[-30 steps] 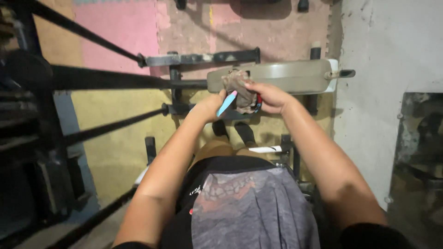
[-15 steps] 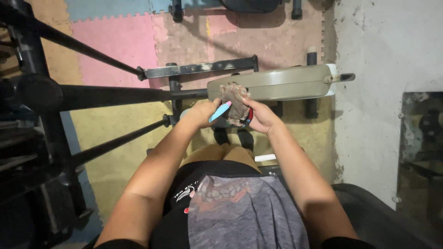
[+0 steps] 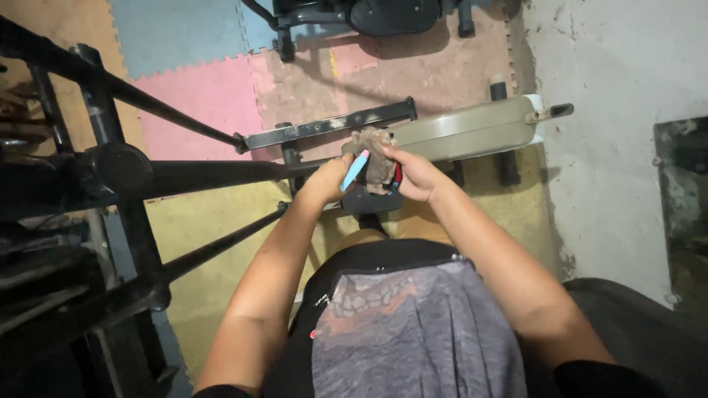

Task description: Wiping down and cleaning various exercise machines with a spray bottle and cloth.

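Note:
My left hand [image 3: 330, 177] grips a light blue toothbrush [image 3: 356, 169] with a pink end, its handle slanting up to the right. My right hand [image 3: 413, 173] holds a crumpled brown rag [image 3: 375, 153] together with a small red and blue object [image 3: 397, 177] tucked under my fingers. Both hands meet in front of my chest, the toothbrush touching the rag. Beneath them lies a beige housing [image 3: 464, 130] of an exercise machine with black bars [image 3: 332, 125].
Pink, blue and yellow foam floor mats [image 3: 199, 96] cover the floor. Black metal frame bars [image 3: 169, 177] cross the left side. A grey concrete wall [image 3: 612, 88] stands at the right, with a dark seat [image 3: 634, 332] at the lower right. Another black machine [image 3: 369, 15] sits at the top.
The view has shifted, showing more floor at the top. My hands stay together with the toothbrush and rag, now a little closer to the beige housing's left end.

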